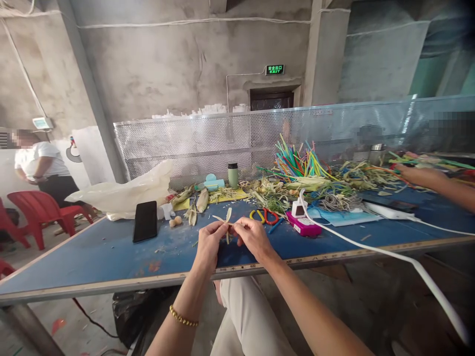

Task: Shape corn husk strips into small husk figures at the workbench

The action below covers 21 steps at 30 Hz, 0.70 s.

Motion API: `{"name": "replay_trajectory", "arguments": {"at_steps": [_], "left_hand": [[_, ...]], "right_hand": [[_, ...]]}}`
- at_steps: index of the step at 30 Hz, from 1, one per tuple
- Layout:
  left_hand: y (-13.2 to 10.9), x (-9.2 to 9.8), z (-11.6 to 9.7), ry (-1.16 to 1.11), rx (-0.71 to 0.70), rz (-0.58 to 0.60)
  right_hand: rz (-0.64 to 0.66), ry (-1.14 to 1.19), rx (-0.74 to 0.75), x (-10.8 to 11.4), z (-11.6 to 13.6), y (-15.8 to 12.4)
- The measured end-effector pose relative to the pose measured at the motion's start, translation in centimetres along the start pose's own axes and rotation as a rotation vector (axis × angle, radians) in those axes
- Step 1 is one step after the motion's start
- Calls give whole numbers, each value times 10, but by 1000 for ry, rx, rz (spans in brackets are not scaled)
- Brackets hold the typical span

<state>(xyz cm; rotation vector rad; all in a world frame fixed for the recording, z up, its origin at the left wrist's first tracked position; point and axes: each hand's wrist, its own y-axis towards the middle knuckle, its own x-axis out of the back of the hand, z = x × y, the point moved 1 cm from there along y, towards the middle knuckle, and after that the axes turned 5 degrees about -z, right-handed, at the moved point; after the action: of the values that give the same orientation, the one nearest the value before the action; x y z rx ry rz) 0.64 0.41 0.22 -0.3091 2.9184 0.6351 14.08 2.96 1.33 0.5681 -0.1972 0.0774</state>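
Observation:
Pale strips of what looks like corn husk [228, 214] cross one another in a small star shape above the blue table [166, 262]. My left hand [211, 241] pinches them between thumb and fingers. My right hand [255, 240] is closed at the same spot, its fingertips against the right side of the strips; the exact grip is partly hidden. Just beyond my right hand lie tools with red handles [272, 217] and yellow handles [257, 215]. Dried husk pieces [192, 215] and small round beads [175, 222] lie beyond my left hand.
A black phone [145, 221] lies at left, near a plastic bag [126, 193]. Behind are a green cup [232, 176] and colourful stems [300, 160]. At right are a pink box [303, 226], a white cable [356, 242] and another person's arm [426, 177].

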Motion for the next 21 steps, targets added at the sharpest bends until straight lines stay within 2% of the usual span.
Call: {"name": "replay_trajectory", "arguments": {"at_steps": [7, 17, 21], "left_hand": [[1, 2, 7, -26, 17, 31], [2, 4, 6, -189, 135, 58], [0, 3, 3, -160, 155, 37]], "right_hand": [[11, 40, -56, 1, 4, -2], [29, -41, -87, 0, -1, -1], [-2, -11, -23, 1, 2, -1]]}}
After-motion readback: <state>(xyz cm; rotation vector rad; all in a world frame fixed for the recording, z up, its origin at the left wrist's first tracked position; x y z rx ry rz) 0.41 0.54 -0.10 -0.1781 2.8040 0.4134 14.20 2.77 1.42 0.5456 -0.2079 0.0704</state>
